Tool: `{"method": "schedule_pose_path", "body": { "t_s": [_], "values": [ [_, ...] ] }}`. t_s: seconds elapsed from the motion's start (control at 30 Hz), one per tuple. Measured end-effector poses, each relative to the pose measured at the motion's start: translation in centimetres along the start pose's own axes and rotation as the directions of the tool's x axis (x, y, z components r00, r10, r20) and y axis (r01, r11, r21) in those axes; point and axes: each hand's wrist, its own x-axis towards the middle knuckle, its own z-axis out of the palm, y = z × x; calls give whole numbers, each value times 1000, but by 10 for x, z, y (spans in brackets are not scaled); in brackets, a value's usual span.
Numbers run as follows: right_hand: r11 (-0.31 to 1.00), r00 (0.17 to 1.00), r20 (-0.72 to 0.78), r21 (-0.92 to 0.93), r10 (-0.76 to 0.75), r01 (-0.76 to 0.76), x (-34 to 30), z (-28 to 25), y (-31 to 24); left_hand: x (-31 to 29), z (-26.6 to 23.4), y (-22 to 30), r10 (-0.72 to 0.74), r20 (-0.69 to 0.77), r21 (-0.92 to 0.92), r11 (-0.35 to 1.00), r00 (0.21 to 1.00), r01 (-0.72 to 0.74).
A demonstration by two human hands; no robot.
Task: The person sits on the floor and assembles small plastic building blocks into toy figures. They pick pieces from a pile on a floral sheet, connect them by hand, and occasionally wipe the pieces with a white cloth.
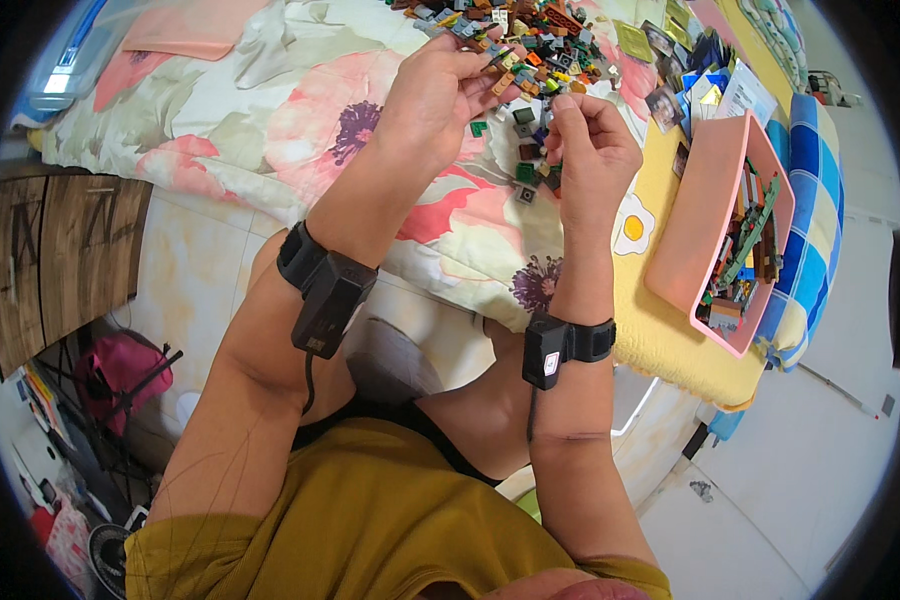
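Note:
A heap of small toy building bricks [568, 48] in mixed colours lies on a flowered bedspread [230, 140] at the far middle. My left hand [432, 100] is turned partly palm up beside the heap, its curled fingers cradling several small brick pieces [507, 84], some tan and orange. Just right of it, my right hand [597, 150] makes a pinch over the heap's near edge, thumb against forefinger. Whatever sits between those fingertips is too small to make out. Loose grey, green and brown bricks [525, 172] lie between the hands on the cloth.
At the right, a pink plastic bin [690, 225] holding assorted bricks stands on yellow bedding [660, 350]. Behind it are scattered paper and shiny packets [705, 80]. A wooden cabinet [65, 260] stands at the left. Black wrist devices [335, 305] with cables are strapped to both forearms.

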Motion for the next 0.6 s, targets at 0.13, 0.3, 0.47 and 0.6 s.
{"method": "schedule_pose_path", "body": {
  "t_s": [0.13,0.3,0.47,0.6],
  "values": [
    [999,1000,-1,-43,-3,3,-2,0,-2,1,3,0,19,8,5,1000,1000,-19],
    [997,1000,-7,-72,-28,28,-4,-1,-3,-2,8,-1,57,-18,34,998,998,-56],
    [996,999,-27,-85,-27,25,-4,0,-3,-3,10,-2,67,24,35,997,997,-68],
    [997,998,-53,-70,-18,14,-6,1,-6,-3,10,-2,56,34,21,998,998,-57]
  ]
}}
